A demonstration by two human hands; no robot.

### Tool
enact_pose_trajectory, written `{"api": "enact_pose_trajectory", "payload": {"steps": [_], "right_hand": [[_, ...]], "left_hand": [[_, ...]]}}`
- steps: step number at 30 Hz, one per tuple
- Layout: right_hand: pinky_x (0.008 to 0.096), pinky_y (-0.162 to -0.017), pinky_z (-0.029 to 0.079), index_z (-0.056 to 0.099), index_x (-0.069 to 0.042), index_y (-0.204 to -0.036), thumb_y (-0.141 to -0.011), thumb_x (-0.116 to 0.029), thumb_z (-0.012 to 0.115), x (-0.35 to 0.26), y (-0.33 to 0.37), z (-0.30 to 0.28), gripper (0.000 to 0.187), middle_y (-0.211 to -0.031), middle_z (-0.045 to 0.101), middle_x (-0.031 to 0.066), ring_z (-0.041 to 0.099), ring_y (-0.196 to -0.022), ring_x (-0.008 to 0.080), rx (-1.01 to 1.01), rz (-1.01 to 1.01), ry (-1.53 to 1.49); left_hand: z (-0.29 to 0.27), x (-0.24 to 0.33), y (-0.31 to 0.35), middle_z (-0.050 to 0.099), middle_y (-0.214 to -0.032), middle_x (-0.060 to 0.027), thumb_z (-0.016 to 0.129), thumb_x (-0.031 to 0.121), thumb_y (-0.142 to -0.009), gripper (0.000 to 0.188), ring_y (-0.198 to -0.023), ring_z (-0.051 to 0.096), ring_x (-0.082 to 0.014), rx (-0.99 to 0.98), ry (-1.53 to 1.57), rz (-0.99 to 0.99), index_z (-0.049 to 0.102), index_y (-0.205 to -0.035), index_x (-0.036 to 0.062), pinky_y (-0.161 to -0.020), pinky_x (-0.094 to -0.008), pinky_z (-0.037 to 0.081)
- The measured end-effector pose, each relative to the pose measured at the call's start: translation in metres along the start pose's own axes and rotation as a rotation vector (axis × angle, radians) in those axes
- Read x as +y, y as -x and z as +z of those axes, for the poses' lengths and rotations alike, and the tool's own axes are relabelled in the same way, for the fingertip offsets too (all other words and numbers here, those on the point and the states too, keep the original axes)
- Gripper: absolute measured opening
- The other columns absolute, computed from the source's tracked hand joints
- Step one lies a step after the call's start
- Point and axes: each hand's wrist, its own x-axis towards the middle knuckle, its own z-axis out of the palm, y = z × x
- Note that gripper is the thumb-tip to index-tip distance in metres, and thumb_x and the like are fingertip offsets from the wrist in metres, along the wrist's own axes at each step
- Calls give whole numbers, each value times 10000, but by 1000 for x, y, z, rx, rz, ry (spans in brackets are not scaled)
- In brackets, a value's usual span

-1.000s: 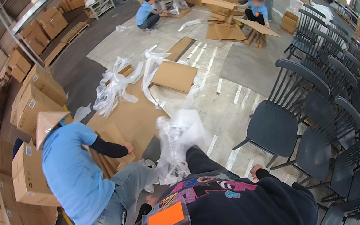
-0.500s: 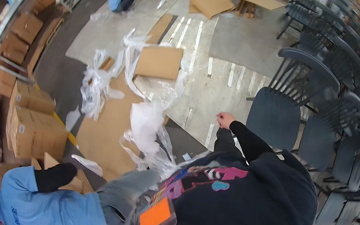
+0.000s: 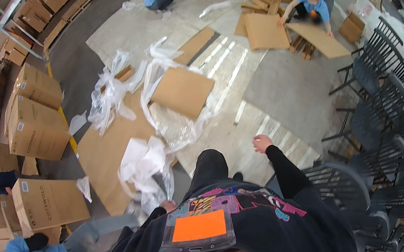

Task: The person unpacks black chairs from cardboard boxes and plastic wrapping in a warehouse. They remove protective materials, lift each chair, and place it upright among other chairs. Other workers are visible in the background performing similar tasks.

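Note:
My right hand hangs in the air over the light floor sheet, fingers loosely parted and nothing in them. Nearest to it on the right is a dark spindle-back chair, apart from the hand. Low at my left side, my left hand shows only in part beside crumpled white foam wrap; its fingers are too hidden to read. Ahead of me a flat cardboard piece lies on clear plastic wrap. More plastic wrap lies to its left.
Dark chairs stand in rows along the right. Large cartons are stacked at left, with a tilted carton by a person in blue. Two people crouch farther off, one holding a cardboard sheet. A long cardboard sheet covers floor.
The view has shifted, and my left hand and a raised knee now show. My right hand has moved away from the chair seat. The person beside me at lower left is farther off.

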Motion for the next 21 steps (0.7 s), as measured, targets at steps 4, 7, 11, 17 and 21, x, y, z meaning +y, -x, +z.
{"api": "enact_pose_trajectory", "payload": {"steps": [4, 7, 11, 17, 21], "right_hand": [[305, -614, 522, 586, -58, -1171, -834, -208, 563, -121, -76, -43, 370, -900, 670, 99, 670, -696, 176, -193, -316, -142], [311, -641, 523, 588, -67, -1170, -848, -211, 557, -183, -149, -86, 354, -908, 663, 113, 663, -669, 180, -176, -422, -137], [403, -828, 496, 602, -47, -1136, -841, -289, 548, -188, -249, -173, 386, -1041, 649, 178, 633, -930, 331, 241, -442, 234], [388, -490, 498, 640, -52, -726, -790, -236, 510, -67, -279, -261, 234, -628, 639, 122, 624, -514, 258, 176, 149, 455], [447, -738, 516, 701, -60, -825, -761, -289, 531, -56, -261, -261, 292, -792, 676, 169, 671, -802, 316, 163, 446, 431]], "left_hand": [[-22, 31, -46, 609, -1086, -145, 546, 375, -798, 376, -1043, 583, -317, -11, -130, -62, 574, -1017, 70, -791, -468, 464], [-48, 78, -89, 585, -1135, -159, 587, 370, -776, 414, -1076, 563, -332, -40, -193, -104, 561, -1076, 86, -831, -460, 453], [-111, 175, -166, 553, -1199, -176, 643, 363, -746, 493, -1121, 536, -351, -34, -295, -14, 543, -1154, 106, -884, -449, 439], [-242, 378, -280, 505, -1296, -203, 726, 353, -700, 646, -1188, 495, -380, -138, -913, 171, 516, -1272, 138, -963, -433, 418], [-349, 517, -335, 688, -748, -151, 611, 405, -807, 363, -796, 666, -277, 307, -351, 315, 667, -878, 54, -767, -379, 499]]}}
